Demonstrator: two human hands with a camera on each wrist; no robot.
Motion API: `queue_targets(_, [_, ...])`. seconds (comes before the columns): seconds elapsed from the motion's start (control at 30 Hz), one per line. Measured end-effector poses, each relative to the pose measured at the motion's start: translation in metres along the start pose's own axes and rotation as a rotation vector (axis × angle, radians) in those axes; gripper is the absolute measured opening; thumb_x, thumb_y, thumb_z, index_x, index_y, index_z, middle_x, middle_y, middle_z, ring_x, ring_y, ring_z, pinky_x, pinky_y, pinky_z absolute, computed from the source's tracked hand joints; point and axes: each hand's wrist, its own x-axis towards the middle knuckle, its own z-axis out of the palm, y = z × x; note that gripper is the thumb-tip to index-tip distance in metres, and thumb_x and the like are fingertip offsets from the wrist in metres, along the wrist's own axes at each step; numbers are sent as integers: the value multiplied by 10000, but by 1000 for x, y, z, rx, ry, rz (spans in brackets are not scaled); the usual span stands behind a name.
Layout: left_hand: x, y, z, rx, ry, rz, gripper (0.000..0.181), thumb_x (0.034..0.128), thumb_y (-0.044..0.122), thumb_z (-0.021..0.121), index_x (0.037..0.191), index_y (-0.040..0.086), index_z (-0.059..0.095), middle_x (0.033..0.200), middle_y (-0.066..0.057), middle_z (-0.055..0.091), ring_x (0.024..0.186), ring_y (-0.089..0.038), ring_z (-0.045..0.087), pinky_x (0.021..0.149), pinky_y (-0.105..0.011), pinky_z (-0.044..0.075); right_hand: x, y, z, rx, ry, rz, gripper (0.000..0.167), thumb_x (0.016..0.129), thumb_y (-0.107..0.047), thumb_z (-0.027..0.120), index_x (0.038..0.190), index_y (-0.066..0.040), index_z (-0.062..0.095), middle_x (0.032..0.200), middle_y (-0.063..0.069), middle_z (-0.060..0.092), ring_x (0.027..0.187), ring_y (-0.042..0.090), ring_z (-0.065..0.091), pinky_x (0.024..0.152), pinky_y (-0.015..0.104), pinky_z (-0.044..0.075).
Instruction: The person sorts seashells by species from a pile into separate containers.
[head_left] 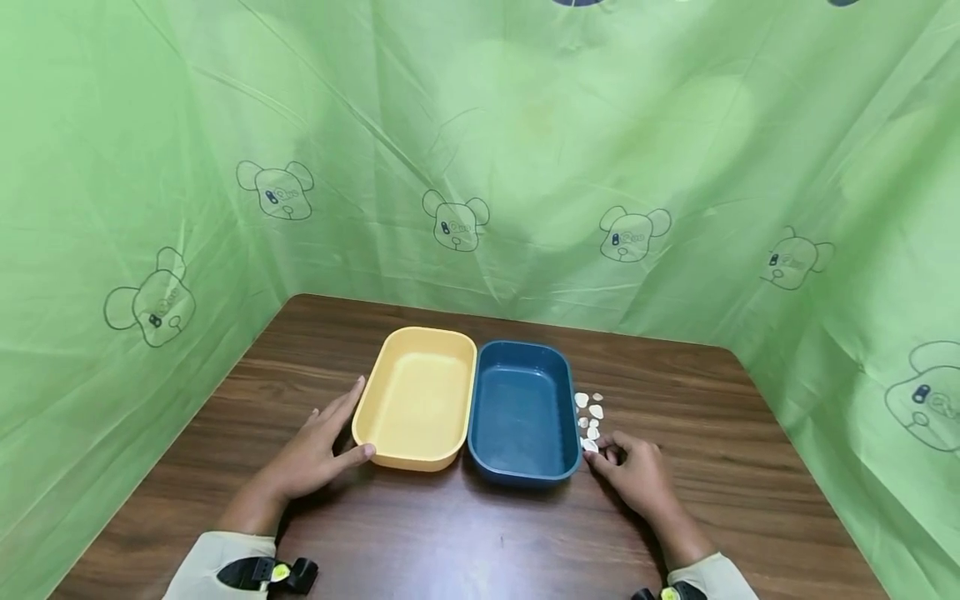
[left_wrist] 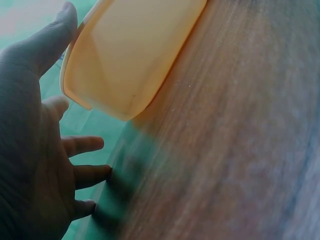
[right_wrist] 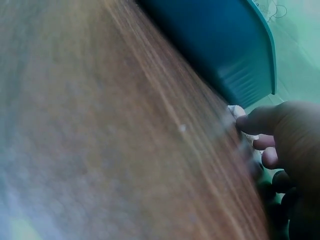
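A yellow tray (head_left: 420, 404) stands at the middle of the table beside a dark blue tray (head_left: 522, 417). My left hand (head_left: 322, 446) lies at the yellow tray's near left corner, thumb on its rim and fingers extended along the outside. In the left wrist view, those fingers (left_wrist: 90, 175) are spread and hold nothing. To the right of the blue tray lie several small, flat, whitish shell-like pieces (head_left: 596, 412). My right hand (head_left: 637, 475) pinches at the nearest white piece (head_left: 590, 446) with thumb and index finger. In the right wrist view, the thumb partly hides this piece (right_wrist: 236, 111).
The brown wooden table (head_left: 487, 550) has its back edge against a green curtain (head_left: 540, 150) printed with bear faces. Both trays stand side by side, with nothing visible inside. Green sheeting also hangs at the left and right sides.
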Motion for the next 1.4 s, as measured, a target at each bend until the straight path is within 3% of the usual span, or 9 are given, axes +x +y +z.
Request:
queue_targets(0.27, [3, 1, -5, 29, -4, 8, 1024, 1002, 463, 752, 1774, 171, 147, 1758, -244, 359, 1564, -543, 424, 1156, -918, 238, 1, -2, -2, 104, 17, 13, 150, 842, -64, 909, 853, -128, 773, 649, -87, 549, 597, -31, 469, 571, 206, 415])
queue_targets(0.67, [5, 2, -7, 22, -30, -6, 1002, 1020, 479, 727, 1776, 182, 140, 1764, -248, 344, 1573, -554, 401, 1162, -926, 198, -1, -4, -5, 159, 48, 61, 141, 848, -40, 894, 841, -112, 772, 674, -74, 545, 624, -21, 485, 571, 187, 424])
queue_targets(0.83, [3, 1, -5, 16, -25, -7, 992, 1017, 470, 730, 1765, 123, 178, 1754, -257, 358, 1563, -559, 414, 1157, -930, 199, -2, -8, -5, 261, 84, 125, 101, 893, -32, 864, 867, -70, 773, 670, -62, 546, 585, -17, 501, 525, 162, 420])
queue_targets(1.07, [3, 3, -2, 9, -35, -12, 982, 1028, 479, 715, 1771, 151, 164, 1771, -238, 337, 1577, -549, 398, 1166, -925, 187, -1, -15, -8, 435, 130, 184, 62, 920, -4, 835, 916, 11, 775, 623, -41, 558, 456, 7, 516, 441, 171, 427])
queue_targets(1.2, [2, 3, -3, 9, -32, -10, 981, 1022, 464, 722, 1760, 99, 189, 1767, -241, 343, 1575, -548, 404, 1161, -930, 188, 5, -20, -12, 423, 173, 174, 67, 920, -19, 840, 934, 21, 788, 644, -67, 550, 500, -10, 496, 464, 155, 410])
queue_targets(1.4, [-1, 3, -5, 15, -37, -14, 985, 1023, 470, 716, 1767, 127, 170, 1765, -240, 349, 1578, -548, 400, 1167, -924, 192, 12, -28, -18, 349, 215, 162, 47, 897, -11, 842, 903, -4, 796, 668, -71, 540, 586, -8, 479, 517, 157, 388])
